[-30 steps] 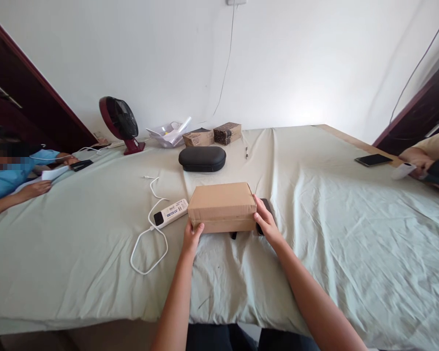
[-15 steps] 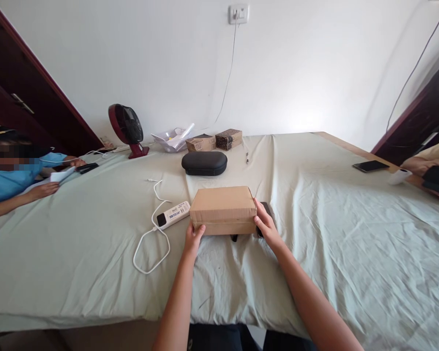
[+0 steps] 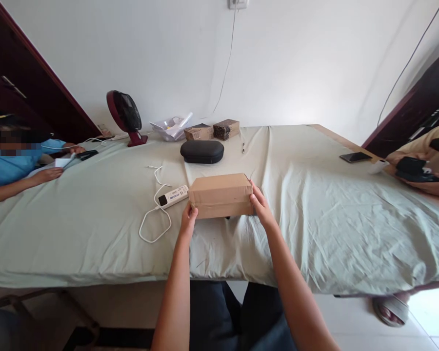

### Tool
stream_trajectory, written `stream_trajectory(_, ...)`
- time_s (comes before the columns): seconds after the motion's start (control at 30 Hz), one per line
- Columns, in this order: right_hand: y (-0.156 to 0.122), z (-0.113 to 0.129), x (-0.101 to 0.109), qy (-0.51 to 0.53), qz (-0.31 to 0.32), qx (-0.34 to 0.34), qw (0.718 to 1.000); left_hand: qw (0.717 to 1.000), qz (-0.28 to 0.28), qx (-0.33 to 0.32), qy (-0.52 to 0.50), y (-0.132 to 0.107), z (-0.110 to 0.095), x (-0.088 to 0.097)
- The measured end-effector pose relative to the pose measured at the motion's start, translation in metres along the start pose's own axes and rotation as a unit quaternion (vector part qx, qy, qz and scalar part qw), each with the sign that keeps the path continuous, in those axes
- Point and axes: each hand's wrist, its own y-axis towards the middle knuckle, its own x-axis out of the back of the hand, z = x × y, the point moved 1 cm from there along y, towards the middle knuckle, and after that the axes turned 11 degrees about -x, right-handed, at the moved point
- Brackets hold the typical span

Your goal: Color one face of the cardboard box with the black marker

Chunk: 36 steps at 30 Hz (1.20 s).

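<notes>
A closed brown cardboard box (image 3: 221, 195) is held level between my two hands, above the cloth near the table's front. My left hand (image 3: 189, 217) is closed on its left end, thumb on the front face. At the right end, my right hand (image 3: 259, 202) grips the edge with its thumb in front. Left of the box lies a white power bank (image 3: 177, 196) with a dark end, and a looped white cable (image 3: 143, 224) beside it. Behind the box sits a black oval zip case (image 3: 202, 152). Something dark under the box is mostly hidden.
A dark red fan (image 3: 126, 117), a clear plastic tray (image 3: 168, 129) and two small cardboard boxes (image 3: 226, 128) stand along the wall. A phone (image 3: 354, 157) and a white roll (image 3: 377, 167) lie at right. People sit at both sides, one holding papers (image 3: 64, 161).
The view has tilted down, showing more floor and my legs. My hands still hold the box, now turned to show more of its front face. The person at right has shifted their hands.
</notes>
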Motion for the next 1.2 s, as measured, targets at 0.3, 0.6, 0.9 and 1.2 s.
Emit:
stream_trajectory(0.3,-0.066,0.044,0.005,0.028,-0.006,-0.011,1.0,0.999,0.009,-0.034,0.039,-0.057,-0.081,0.021)
stream_trajectory(0.6,-0.133,0.063,-0.001,0.036,-0.013,-0.033,0.999,0.999,-0.017,-0.019,0.03,-0.118,-0.109,0.032)
stream_trajectory(0.9,-0.15,0.091,-0.005,0.027,-0.037,-0.026,0.999,0.998,-0.023,-0.037,0.056,-0.114,-0.141,0.036)
stream_trajectory(1.2,-0.13,0.121,0.013,0.03,-0.012,-0.01,0.999,0.997,0.0,-0.012,-0.08,-0.089,-0.161,0.034)
